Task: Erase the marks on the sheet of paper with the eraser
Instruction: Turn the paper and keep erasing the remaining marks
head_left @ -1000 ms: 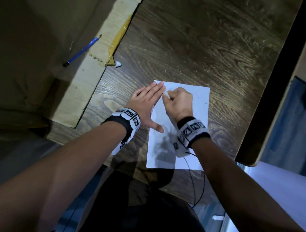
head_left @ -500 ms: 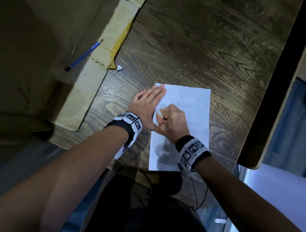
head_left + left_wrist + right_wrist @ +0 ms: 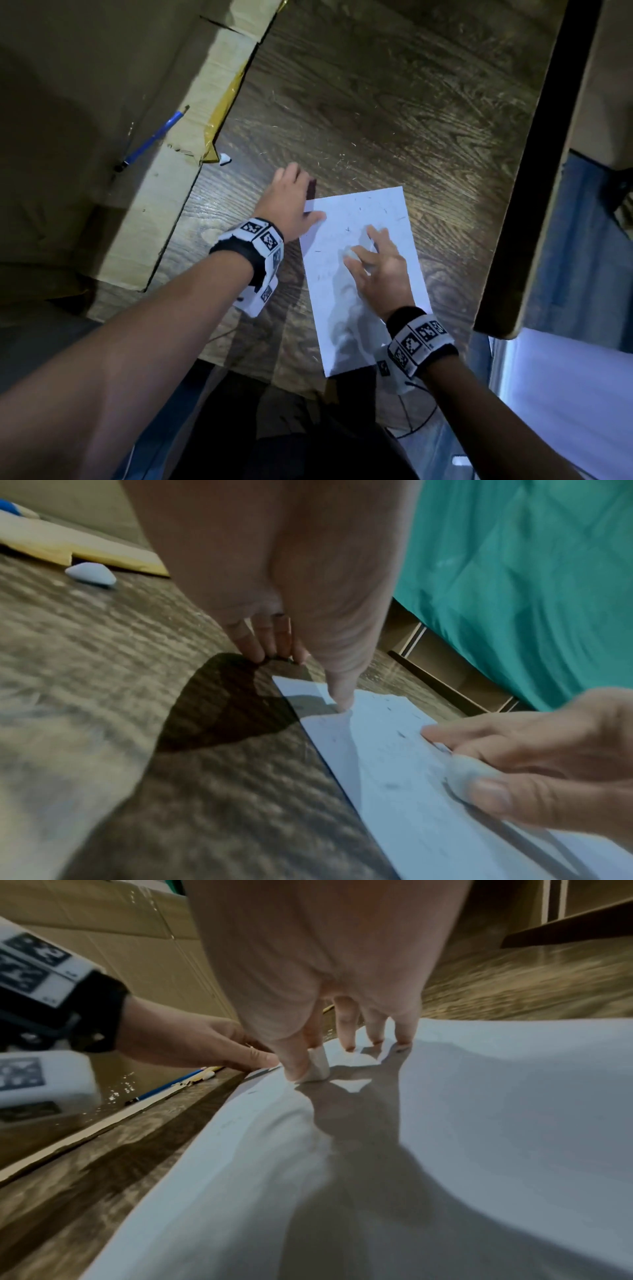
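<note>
A white sheet of paper lies on the dark wooden table, with a few short pencil marks on its far half. My right hand pinches a small white eraser between thumb and forefinger against the middle of the sheet. Its other fingers are spread, tips on the paper. In the right wrist view the eraser stands on the paper. My left hand sits at the sheet's far left corner, its thumb pressing the paper and its fingers on the table.
A cardboard box borders the table on the left, with a blue pencil lying on it. A small white scrap lies beside the box. A dark board edge runs along the right. Teal cloth hangs beyond the table.
My right hand slid the eraser from the sheet's far left down to its middle and spread its fingers. My left hand moved off the left edge up to the far left corner.
</note>
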